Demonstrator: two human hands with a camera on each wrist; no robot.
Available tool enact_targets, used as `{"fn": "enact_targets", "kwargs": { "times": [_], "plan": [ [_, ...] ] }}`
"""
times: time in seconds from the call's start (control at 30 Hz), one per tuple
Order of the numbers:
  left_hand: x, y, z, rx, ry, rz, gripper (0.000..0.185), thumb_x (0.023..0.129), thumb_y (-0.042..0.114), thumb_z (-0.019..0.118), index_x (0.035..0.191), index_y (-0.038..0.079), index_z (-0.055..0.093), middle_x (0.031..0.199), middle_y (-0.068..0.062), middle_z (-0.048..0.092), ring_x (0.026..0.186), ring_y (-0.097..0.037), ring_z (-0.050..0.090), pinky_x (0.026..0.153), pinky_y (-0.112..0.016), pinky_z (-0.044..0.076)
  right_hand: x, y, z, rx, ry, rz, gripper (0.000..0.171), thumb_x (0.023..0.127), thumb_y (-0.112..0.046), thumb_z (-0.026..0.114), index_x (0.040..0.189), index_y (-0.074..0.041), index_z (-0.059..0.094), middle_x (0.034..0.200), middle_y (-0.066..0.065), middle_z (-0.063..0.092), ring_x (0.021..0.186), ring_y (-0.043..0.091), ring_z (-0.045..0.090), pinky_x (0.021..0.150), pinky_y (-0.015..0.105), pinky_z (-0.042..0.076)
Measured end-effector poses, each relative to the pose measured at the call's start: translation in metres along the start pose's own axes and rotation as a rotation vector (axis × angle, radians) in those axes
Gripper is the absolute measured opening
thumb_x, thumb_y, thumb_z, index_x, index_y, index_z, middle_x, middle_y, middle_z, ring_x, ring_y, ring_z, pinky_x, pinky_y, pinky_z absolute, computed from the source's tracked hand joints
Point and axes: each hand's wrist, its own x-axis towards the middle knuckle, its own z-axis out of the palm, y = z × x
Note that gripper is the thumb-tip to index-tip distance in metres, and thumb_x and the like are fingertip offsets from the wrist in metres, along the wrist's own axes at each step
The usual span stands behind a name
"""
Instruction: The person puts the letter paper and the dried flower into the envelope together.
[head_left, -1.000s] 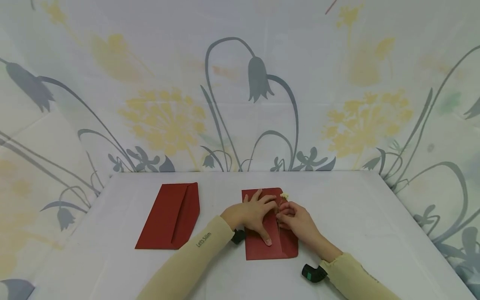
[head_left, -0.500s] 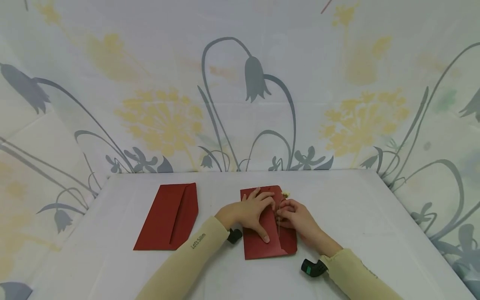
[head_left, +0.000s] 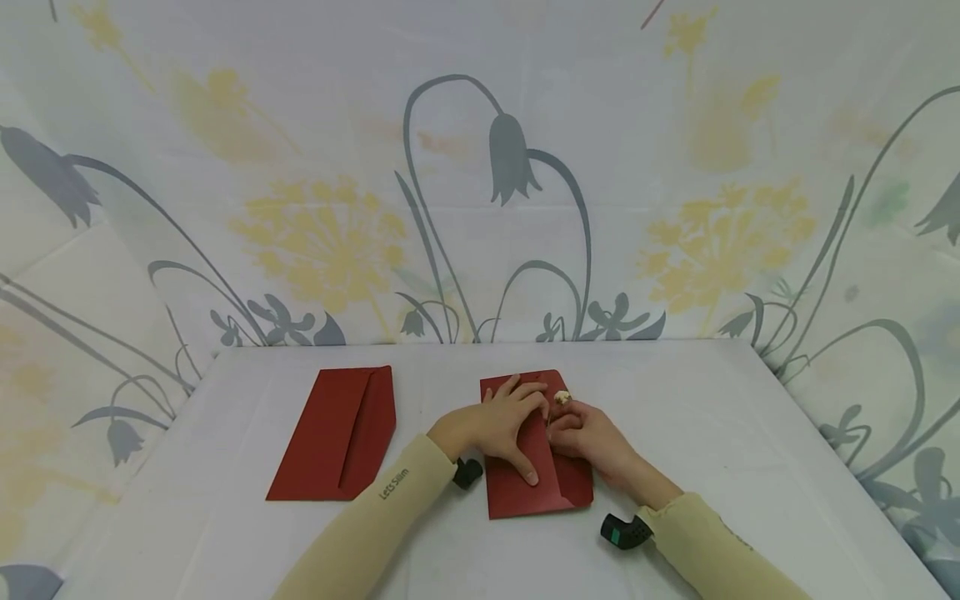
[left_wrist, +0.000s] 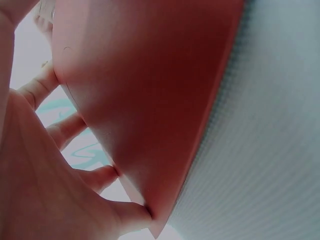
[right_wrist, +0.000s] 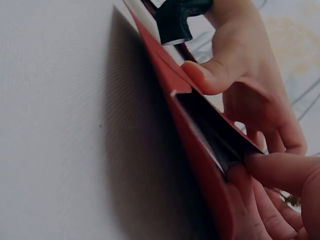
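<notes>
Red envelope (head_left: 536, 475) lies under flat left hand (head_left: 504, 425); right hand (head_left: 588, 437) pinches its flap.

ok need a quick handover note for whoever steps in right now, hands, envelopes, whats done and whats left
Left hand: fingers spread flat, pressing on the near red envelope at table centre.
Right hand: fingers curled, pinching a small dried flower sprig at that envelope's open flap edge; only its pale head shows.
Second red envelope: lies flap open to the left on the white table, untouched.
Done: sprig seems partly tucked in.
Left: probably finish inserting, close flap, then the second envelope.
</notes>
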Motion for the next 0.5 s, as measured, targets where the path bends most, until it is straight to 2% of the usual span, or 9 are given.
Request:
{"fn": "enact_targets", "kwargs": {
  "times": [0.13, 0.2, 0.33, 0.5],
  "plan": [
    [0.0007, -0.002, 0.0016, 0.012, 0.01, 0.013, 0.073, 0.065, 0.06, 0.087, 0.116, 0.029, 0.044, 0.163, 0.001, 0.016, 0.149, -0.042, 0.005, 0.108, -0.072, 0.022, 0.0011, -0.0011, 0.0015, -0.055, 0.021, 0.0, 0.071, 0.085, -0.005, 0.072, 0.146, 0.001, 0.036, 0.092, 0.009, 0.068, 0.086, 0.016, 0.064, 0.077, 0.026, 0.052],
    [0.0011, -0.0026, 0.0022, 0.016, 0.012, 0.02, 0.073, 0.066, 0.061, 0.086, 0.116, 0.028, 0.043, 0.163, 0.001, 0.016, 0.149, -0.042, 0.005, 0.108, -0.072, 0.022, 0.0016, -0.0015, 0.0021, -0.063, 0.024, -0.006, 0.077, 0.084, -0.004, 0.072, 0.15, 0.0, 0.032, 0.094, 0.01, 0.068, 0.088, 0.017, 0.064, 0.077, 0.026, 0.052],
    [0.0007, -0.0027, 0.0015, 0.013, 0.011, 0.026, 0.075, 0.066, 0.061, 0.086, 0.117, 0.027, 0.043, 0.163, 0.0, 0.016, 0.149, -0.041, 0.005, 0.108, -0.072, 0.021, 0.0015, -0.0023, 0.0037, -0.092, 0.043, -0.024, 0.063, 0.085, -0.003, 0.071, 0.142, 0.0, 0.043, 0.096, 0.012, 0.067, 0.088, 0.019, 0.064, 0.076, 0.028, 0.054],
    [-0.0005, -0.0016, 0.0007, -0.002, 0.002, 0.015, 0.077, 0.066, 0.06, 0.086, 0.12, 0.026, 0.043, 0.163, 0.0, 0.015, 0.15, -0.04, 0.004, 0.108, -0.071, 0.021, 0.001, -0.0029, 0.006, -0.054, 0.054, 0.011, 0.042, 0.094, -0.009, 0.066, 0.132, -0.001, 0.051, 0.11, 0.015, 0.065, 0.093, 0.023, 0.068, 0.08, 0.036, 0.058]
  ]
}}
